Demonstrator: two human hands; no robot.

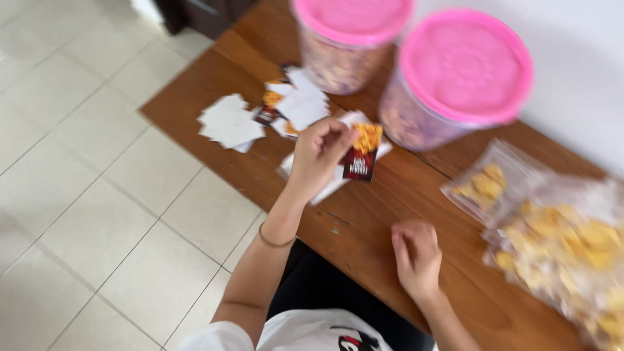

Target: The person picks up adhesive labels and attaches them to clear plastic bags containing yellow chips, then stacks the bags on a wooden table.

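- My tabletop point(390, 214) carries two pink-lidded tubs point(455, 78), both shut.
- Bagged chips point(559, 247) lie right; one bag looks packed, none labelled that I can see.
- Loose cards point(231, 121) lie left.
- My left hand point(316, 156) pinches a label point(361, 155).
- My right hand point(416, 257) rests curled, holding nothing, near the bags.

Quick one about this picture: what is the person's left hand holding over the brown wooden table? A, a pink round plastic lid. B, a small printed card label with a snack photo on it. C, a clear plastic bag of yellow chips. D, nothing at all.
B: the left hand pinches a small printed card label above the brown wooden table, while the pink round plastic lids sit on their tubs.
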